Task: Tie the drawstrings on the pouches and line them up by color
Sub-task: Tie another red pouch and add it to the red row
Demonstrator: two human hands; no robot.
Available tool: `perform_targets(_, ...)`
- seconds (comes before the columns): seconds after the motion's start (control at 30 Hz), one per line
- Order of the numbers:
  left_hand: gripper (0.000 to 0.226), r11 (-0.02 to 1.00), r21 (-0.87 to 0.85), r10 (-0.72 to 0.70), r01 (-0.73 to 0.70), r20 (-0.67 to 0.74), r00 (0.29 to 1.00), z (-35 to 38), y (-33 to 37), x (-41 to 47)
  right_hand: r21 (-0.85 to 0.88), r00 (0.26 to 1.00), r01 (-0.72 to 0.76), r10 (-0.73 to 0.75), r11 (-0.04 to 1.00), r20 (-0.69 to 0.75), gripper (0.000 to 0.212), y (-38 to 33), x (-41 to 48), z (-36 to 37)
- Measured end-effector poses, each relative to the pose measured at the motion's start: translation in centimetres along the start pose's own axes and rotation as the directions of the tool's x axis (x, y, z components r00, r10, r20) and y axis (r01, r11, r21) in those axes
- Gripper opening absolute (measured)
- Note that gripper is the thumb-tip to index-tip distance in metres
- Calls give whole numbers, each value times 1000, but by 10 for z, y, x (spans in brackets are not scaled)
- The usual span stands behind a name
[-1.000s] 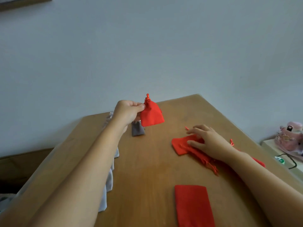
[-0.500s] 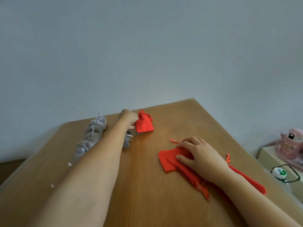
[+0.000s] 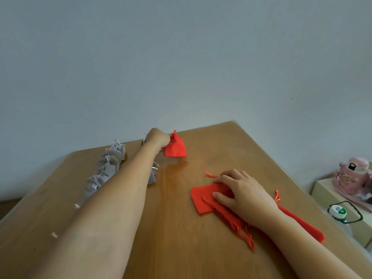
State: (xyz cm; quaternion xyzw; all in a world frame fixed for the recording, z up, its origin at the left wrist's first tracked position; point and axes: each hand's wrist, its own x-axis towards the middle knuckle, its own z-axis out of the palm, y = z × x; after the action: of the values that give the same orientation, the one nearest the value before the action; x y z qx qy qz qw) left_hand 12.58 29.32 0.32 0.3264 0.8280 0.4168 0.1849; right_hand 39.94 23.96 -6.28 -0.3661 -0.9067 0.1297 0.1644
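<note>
Far across the wooden table [image 3: 177, 248], your left grip [image 3: 158, 138] holds the limp-looking tied red cloth pouch [image 3: 175, 149] at its cinched neck; right grip [image 3: 244, 191] rests flat on untied red pouches [image 3: 202, 199].

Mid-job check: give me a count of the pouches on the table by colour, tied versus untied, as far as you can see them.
Tied red pouch: 1
Tied grey pouches: at least 5; the left forearm hides more
Untied red pouches: at least 2, overlapping under the right hand
Total: at least 8
</note>
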Motion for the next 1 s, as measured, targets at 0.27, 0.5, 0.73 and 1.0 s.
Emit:
perform_targets(0.27,20,982,186,-14,20,-32,999,8,-11,9,14,1000,2,-2,1000,-4,44,-1,-1,-1)
perform_targets(0.5,16,761,552,398,-340,16,917,12,-7,-20,14,1000,1,-1,1000,-22,44,0,0,-1)
perform_targets(0.73,35,629,636,346,-448,286,893,32,-33,-43,98,996,-37,44,995,-74,43,-4,1,-1)
perform_targets(1.0,40,762,524,317,-381,212,924,25,-21,-36,71,988,-131,136,989,-67,63,1,2,1)
